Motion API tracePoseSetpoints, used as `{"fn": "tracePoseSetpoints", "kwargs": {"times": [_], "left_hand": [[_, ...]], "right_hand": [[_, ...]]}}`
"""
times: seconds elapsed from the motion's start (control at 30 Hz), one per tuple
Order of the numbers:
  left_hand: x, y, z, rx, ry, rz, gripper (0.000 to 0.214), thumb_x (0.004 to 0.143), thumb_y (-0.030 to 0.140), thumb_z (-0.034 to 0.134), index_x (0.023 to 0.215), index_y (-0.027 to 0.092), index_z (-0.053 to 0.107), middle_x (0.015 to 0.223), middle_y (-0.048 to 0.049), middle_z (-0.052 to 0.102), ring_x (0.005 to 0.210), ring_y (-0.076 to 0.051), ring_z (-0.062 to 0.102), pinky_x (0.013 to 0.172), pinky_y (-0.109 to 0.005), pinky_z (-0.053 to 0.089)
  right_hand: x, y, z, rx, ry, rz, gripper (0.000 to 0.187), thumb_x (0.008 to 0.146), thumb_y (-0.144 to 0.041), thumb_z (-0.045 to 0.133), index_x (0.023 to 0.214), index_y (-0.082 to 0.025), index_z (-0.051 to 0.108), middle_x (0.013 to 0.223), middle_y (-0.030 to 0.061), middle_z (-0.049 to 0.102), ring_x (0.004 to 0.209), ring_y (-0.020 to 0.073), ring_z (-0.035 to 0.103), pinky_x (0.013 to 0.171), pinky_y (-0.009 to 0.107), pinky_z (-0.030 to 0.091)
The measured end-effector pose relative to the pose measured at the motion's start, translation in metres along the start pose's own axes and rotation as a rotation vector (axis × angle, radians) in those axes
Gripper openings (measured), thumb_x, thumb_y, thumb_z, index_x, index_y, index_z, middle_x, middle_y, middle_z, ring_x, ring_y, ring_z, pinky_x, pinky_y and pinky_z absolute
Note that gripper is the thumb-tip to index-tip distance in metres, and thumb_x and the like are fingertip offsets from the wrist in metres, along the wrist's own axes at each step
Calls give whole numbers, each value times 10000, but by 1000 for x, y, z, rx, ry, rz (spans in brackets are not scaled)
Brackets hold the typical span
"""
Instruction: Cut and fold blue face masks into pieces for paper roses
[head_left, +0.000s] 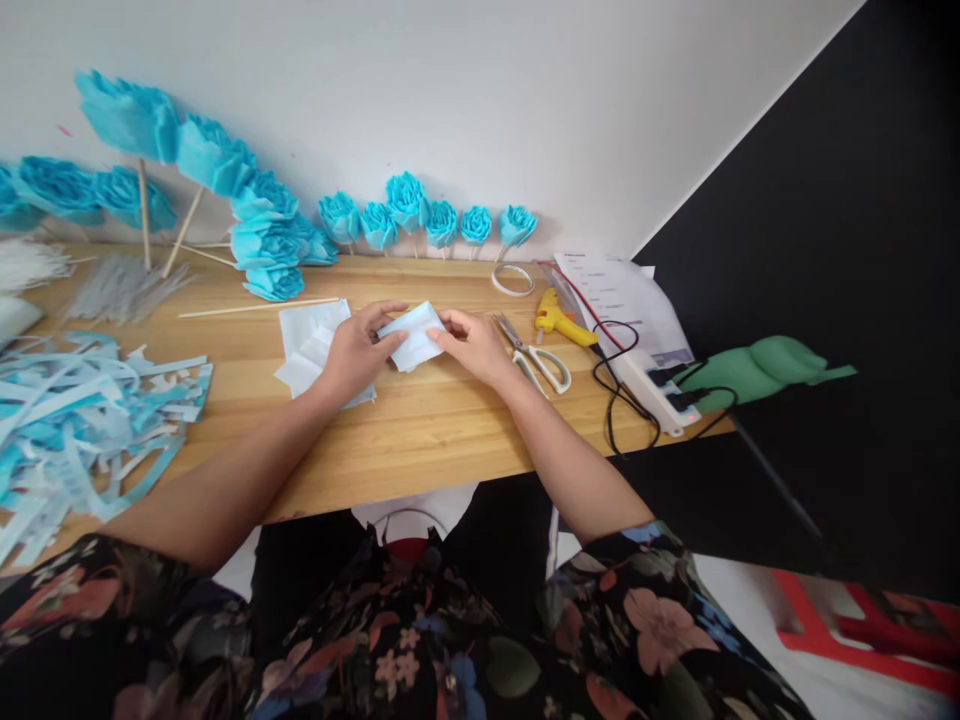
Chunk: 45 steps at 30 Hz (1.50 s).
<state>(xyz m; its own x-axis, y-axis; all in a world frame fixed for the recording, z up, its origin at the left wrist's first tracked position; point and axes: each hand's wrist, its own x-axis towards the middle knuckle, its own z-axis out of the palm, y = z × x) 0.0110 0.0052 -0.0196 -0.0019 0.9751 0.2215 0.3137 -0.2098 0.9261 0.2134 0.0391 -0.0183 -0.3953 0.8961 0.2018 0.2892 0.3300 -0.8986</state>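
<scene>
Both my hands meet over the middle of the wooden table (420, 440). My left hand (360, 350) pinches the left edge of a small folded piece of pale blue paper (412, 335), thumb on top. From the other side, my right hand (472, 345) grips the same folded paper with its fingers closed. Under and left of my left hand lies a loose stack of white and pale blue paper sheets (307, 345).
Scissors (536, 360) and a yellow glue gun (562, 322) lie right of my hands, by a power strip (652, 385) with black cords. Blue paper flowers (409, 215) line the wall. Paper scraps (82, 420) pile at left. A tape roll (514, 280) and printed sheets (622, 300) sit behind.
</scene>
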Motion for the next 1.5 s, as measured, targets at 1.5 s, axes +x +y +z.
{"fn": "tracePoseSetpoints", "kwargs": {"times": [1.5], "left_hand": [[-2,2,0,219,-29,63,219,796,411,619,824,195,644,715,-14,640,696,-174,553,641,-285,420]], "right_hand": [[-4,-10,0,-186,-38,-84,402,825,-316,705,1213,-228,648,1075,46,719,926,198,645,865,326,491]]}}
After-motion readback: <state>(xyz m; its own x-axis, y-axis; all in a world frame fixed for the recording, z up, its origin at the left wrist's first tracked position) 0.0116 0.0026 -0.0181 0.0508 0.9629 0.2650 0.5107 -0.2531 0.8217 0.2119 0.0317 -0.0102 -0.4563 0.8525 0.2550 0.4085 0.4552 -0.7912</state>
